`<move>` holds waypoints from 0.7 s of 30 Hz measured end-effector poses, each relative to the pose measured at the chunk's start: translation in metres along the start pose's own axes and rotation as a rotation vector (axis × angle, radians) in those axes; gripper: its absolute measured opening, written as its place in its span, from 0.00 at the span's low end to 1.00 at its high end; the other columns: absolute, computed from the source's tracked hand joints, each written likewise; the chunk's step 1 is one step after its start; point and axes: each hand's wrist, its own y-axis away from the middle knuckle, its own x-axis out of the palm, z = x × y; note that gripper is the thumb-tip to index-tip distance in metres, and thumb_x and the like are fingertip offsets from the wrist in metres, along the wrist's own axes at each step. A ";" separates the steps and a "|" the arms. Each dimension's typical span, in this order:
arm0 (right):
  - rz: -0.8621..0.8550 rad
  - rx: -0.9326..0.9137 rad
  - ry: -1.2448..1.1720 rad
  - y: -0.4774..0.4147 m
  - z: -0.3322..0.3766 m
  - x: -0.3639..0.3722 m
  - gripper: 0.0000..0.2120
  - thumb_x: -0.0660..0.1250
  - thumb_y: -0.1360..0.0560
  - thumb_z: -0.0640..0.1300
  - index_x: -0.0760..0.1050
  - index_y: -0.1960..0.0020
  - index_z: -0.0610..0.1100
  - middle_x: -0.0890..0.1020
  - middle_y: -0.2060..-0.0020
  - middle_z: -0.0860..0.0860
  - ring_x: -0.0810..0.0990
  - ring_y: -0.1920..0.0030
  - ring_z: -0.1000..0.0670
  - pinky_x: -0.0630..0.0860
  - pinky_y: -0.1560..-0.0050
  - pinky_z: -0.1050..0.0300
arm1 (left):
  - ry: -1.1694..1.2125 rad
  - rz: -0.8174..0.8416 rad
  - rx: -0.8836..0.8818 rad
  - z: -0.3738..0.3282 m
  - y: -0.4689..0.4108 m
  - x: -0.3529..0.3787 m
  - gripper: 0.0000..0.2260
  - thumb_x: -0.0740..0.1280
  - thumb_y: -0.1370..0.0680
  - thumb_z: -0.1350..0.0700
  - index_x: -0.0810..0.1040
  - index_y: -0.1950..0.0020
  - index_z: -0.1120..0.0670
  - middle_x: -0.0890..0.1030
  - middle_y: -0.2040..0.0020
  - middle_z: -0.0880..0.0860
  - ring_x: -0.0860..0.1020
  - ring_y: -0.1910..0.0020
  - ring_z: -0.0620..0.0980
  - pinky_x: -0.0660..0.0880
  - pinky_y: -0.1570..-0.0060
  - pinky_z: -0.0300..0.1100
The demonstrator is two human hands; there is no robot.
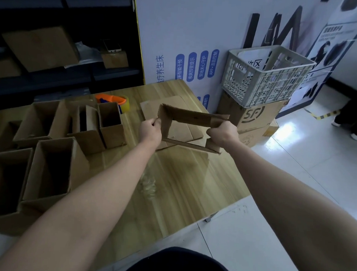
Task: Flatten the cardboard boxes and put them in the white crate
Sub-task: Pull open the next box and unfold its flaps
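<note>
Holding an open-ended brown cardboard box sleeve up over the far part of the pale wooden counter, both arms stretched forward. Gripping its left corner with the left hand, fingers clenched on the cardboard edge. Clamping its right side with the right hand, fingers curled tight around the cardboard wall. Hanging just above a flat brown cardboard sheet lying on the counter beneath. Standing upright and still unflattened on the counter's left side: a cluster of open brown cardboard boxes. Lying behind them near the far edge: an orange-and-blue tape dispenser with a roll of clear tape. Sitting well to the right, beyond the counter: the white perforated plastic crate, resting on a large brown printed cardboard carton on the floor, with some white sheet showing inside it.
</note>
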 end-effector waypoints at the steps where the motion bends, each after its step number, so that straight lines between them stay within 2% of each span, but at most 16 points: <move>1: 0.015 -0.006 -0.037 0.000 0.003 -0.002 0.04 0.66 0.29 0.43 0.73 0.60 0.43 0.77 0.66 0.48 0.76 0.68 0.50 0.69 0.73 0.60 | 0.086 0.039 -0.074 -0.002 -0.002 -0.001 0.13 0.58 0.18 0.50 0.77 0.40 0.54 0.80 0.45 0.52 0.75 0.45 0.51 0.73 0.47 0.42; 2: 0.025 -0.004 -0.064 0.001 0.007 -0.005 0.03 0.64 0.28 0.41 0.73 0.59 0.41 0.77 0.65 0.47 0.76 0.68 0.49 0.70 0.73 0.59 | 0.164 0.114 -0.163 -0.003 -0.003 -0.002 0.19 0.58 0.19 0.46 0.71 0.31 0.52 0.75 0.35 0.53 0.72 0.37 0.54 0.70 0.39 0.48; 3: 0.039 -0.003 -0.070 0.003 0.010 -0.008 0.03 0.63 0.27 0.39 0.74 0.56 0.40 0.77 0.65 0.46 0.76 0.68 0.49 0.71 0.73 0.59 | 0.243 0.207 -0.241 -0.004 -0.004 -0.004 0.23 0.58 0.21 0.41 0.66 0.28 0.48 0.71 0.31 0.54 0.70 0.33 0.58 0.69 0.37 0.56; 4: 0.065 -0.017 -0.045 0.006 0.012 -0.011 0.05 0.61 0.27 0.37 0.74 0.53 0.38 0.77 0.64 0.46 0.76 0.67 0.49 0.72 0.73 0.60 | 0.349 0.293 -0.288 -0.006 -0.004 -0.005 0.26 0.58 0.23 0.37 0.64 0.27 0.44 0.70 0.31 0.55 0.71 0.35 0.61 0.71 0.40 0.61; 5: 0.114 -0.055 0.022 0.009 0.014 -0.012 0.06 0.60 0.27 0.36 0.75 0.52 0.38 0.77 0.63 0.46 0.76 0.67 0.49 0.72 0.74 0.61 | 0.484 0.354 -0.306 -0.008 -0.003 -0.005 0.27 0.60 0.25 0.35 0.63 0.28 0.43 0.73 0.33 0.56 0.74 0.40 0.63 0.75 0.46 0.61; 7: 0.253 -0.184 0.191 0.019 0.018 -0.013 0.09 0.59 0.27 0.36 0.77 0.53 0.39 0.79 0.61 0.45 0.78 0.64 0.49 0.75 0.70 0.59 | 0.714 0.385 -0.314 -0.016 -0.003 0.000 0.29 0.63 0.28 0.35 0.66 0.31 0.46 0.76 0.41 0.55 0.78 0.48 0.61 0.80 0.60 0.56; 10: 0.385 -0.313 0.270 0.035 0.026 -0.008 0.12 0.58 0.26 0.40 0.80 0.53 0.44 0.81 0.61 0.47 0.80 0.60 0.48 0.77 0.64 0.56 | 0.711 0.390 -0.371 -0.032 -0.002 0.011 0.35 0.70 0.34 0.34 0.70 0.36 0.56 0.80 0.48 0.57 0.80 0.52 0.58 0.79 0.68 0.49; 11: 0.401 -0.333 0.263 0.038 0.028 -0.008 0.11 0.59 0.24 0.41 0.81 0.55 0.45 0.80 0.62 0.48 0.80 0.60 0.49 0.77 0.64 0.56 | 0.652 0.370 -0.391 -0.034 -0.002 0.015 0.33 0.73 0.34 0.38 0.71 0.39 0.59 0.81 0.49 0.58 0.81 0.55 0.57 0.79 0.70 0.48; 12: 0.428 -0.345 0.244 0.040 0.029 -0.009 0.10 0.60 0.24 0.43 0.80 0.57 0.48 0.80 0.62 0.49 0.79 0.59 0.49 0.75 0.62 0.57 | 0.604 0.325 -0.397 -0.032 -0.004 0.018 0.26 0.75 0.31 0.47 0.72 0.42 0.60 0.80 0.52 0.60 0.82 0.60 0.56 0.79 0.71 0.48; 14: 0.549 -0.313 0.142 0.040 0.026 -0.012 0.07 0.65 0.24 0.50 0.81 0.57 0.53 0.81 0.56 0.53 0.77 0.52 0.52 0.72 0.52 0.58 | 0.569 0.217 -0.425 -0.024 -0.005 0.021 0.10 0.68 0.28 0.65 0.74 0.48 0.63 0.78 0.60 0.61 0.80 0.71 0.54 0.77 0.76 0.46; 15: 0.613 -0.273 0.065 0.039 0.022 -0.013 0.08 0.67 0.25 0.54 0.82 0.54 0.53 0.81 0.50 0.54 0.76 0.47 0.53 0.70 0.46 0.58 | 0.571 0.189 -0.445 -0.019 -0.006 0.022 0.09 0.64 0.27 0.69 0.74 0.48 0.64 0.78 0.60 0.61 0.80 0.72 0.54 0.78 0.76 0.48; 16: 0.623 -0.240 0.005 0.036 0.016 -0.014 0.11 0.68 0.27 0.57 0.83 0.51 0.52 0.80 0.45 0.54 0.75 0.43 0.54 0.68 0.41 0.58 | 0.577 0.175 -0.455 -0.013 -0.007 0.022 0.11 0.64 0.26 0.70 0.73 0.44 0.66 0.79 0.57 0.62 0.80 0.68 0.55 0.79 0.70 0.50; 18: 0.427 -0.234 0.025 0.026 0.002 -0.012 0.16 0.69 0.28 0.56 0.81 0.45 0.48 0.79 0.42 0.51 0.74 0.39 0.51 0.69 0.40 0.56 | 0.574 0.193 -0.456 -0.002 -0.008 0.024 0.17 0.66 0.25 0.70 0.69 0.38 0.66 0.77 0.49 0.63 0.79 0.58 0.56 0.78 0.55 0.54; 19: 0.282 -0.228 0.102 0.020 -0.004 -0.011 0.21 0.69 0.27 0.55 0.78 0.39 0.45 0.77 0.39 0.48 0.74 0.38 0.46 0.70 0.39 0.52 | 0.554 0.215 -0.457 0.001 -0.008 0.025 0.19 0.67 0.26 0.70 0.67 0.36 0.65 0.77 0.47 0.63 0.79 0.55 0.56 0.78 0.54 0.54; 21: 0.122 -0.142 0.276 0.010 -0.021 -0.008 0.30 0.67 0.26 0.56 0.67 0.31 0.41 0.70 0.34 0.42 0.69 0.35 0.39 0.69 0.37 0.44 | 0.489 0.250 -0.456 0.006 -0.003 0.027 0.22 0.68 0.26 0.68 0.64 0.34 0.64 0.78 0.46 0.61 0.79 0.52 0.56 0.78 0.59 0.52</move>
